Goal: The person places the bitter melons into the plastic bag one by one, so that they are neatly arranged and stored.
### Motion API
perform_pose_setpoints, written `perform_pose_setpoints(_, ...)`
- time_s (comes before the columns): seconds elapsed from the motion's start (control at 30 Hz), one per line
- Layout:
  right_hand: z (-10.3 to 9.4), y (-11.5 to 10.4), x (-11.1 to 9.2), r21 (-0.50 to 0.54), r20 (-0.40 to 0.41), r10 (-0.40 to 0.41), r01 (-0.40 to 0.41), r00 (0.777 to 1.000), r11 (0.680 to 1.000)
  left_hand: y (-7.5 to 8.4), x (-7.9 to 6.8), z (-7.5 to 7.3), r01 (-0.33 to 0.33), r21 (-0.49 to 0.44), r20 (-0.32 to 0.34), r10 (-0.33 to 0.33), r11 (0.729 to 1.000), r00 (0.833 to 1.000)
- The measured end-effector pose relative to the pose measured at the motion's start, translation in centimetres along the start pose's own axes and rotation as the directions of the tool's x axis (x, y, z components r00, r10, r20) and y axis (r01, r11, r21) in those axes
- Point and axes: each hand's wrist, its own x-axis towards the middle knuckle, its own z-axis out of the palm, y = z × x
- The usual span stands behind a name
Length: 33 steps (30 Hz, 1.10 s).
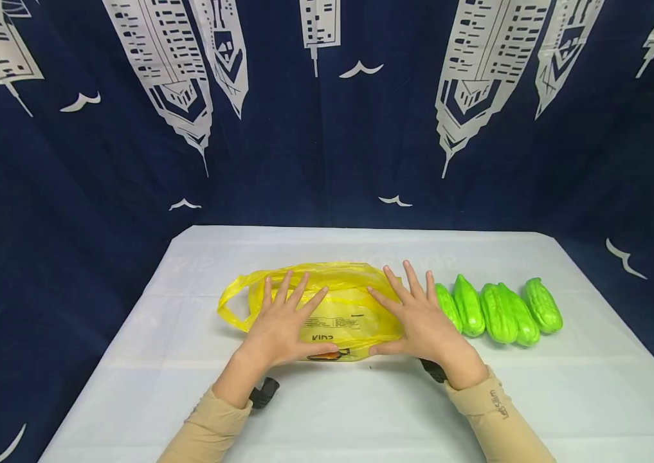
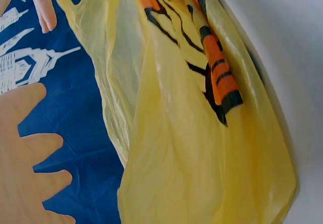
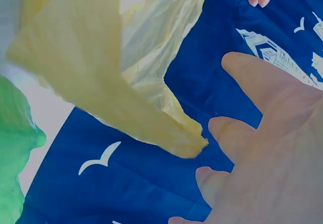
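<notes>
The left hand (image 1: 276,329) and right hand (image 1: 424,325) are splayed near the yellow bag (image 1: 346,312) on the table (image 1: 338,411), both grips released. This seems a ready stage; the next move probably calls for pinching the bag. The left wrist view shows orange-striped print (image 2: 221,75) the head view barely catches.

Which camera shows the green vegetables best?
The head view: it takes in the row of green vegetables beside the right hand. The right wrist view catches only a cropped green part at left; the left wrist view shows none.
</notes>
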Motion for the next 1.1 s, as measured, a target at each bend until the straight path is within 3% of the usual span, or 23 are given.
perform_pose_setpoints(0.2,-0.4,0.3,-0.1,0.026,-0.013,0.001,-0.001,1.000,1.000,-0.7,-0.4,-0.7,0.020,-0.090,-0.071,-0.026,0.996,0.997)
perform_pose_setpoints(0.3,-0.5,0.5,-0.1,0.040,-0.026,0.003,-0.002,1.000,0.999,-1.2,-0.7,-1.0,0.011,-0.144,-0.152,-0.033,0.989,0.988)
perform_pose_setpoints(0.37,-0.6,0.6,-0.1,0.055,-0.037,0.002,0.000,0.999,0.998,-1.6,-0.8,-1.1,-0.004,-0.167,-0.227,-0.034,0.986,0.973)
perform_pose_setpoints(0.47,-0.8,0.8,-0.1,0.085,-0.046,0.001,0.003,0.999,0.996,-2.4,-1.2,-1.3,-0.027,-0.212,-0.357,-0.051,0.977,0.933)
perform_pose_setpoints(0.63,-1.5,1.4,-0.2,0.152,-0.043,0.029,-0.022,0.999,0.988,-3.6,-2.3,-1.1,-0.054,-0.310,-0.536,-0.128,0.949,0.835)
perform_pose_setpoints(0.9,-2.2,2.8,-0.6,0.288,-0.013,0.118,-0.110,0.993,0.951,-5.0,-4.2,0.4,-0.065,-0.406,-0.672,-0.250,0.911,0.697)
perform_pose_setpoints(1.0,-2.4,3.4,-0.7,0.321,-0.026,0.142,-0.126,0.990,0.939,-5.3,-4.6,0.9,-0.063,-0.425,-0.689,-0.277,0.903,0.670)
perform_pose_setpoints(1.1,-2.6,4.0,-0.9,0.355,-0.048,0.162,-0.135,0.986,0.925,-5.6,-4.9,1.2,-0.049,-0.439,-0.688,-0.300,0.897,0.661)
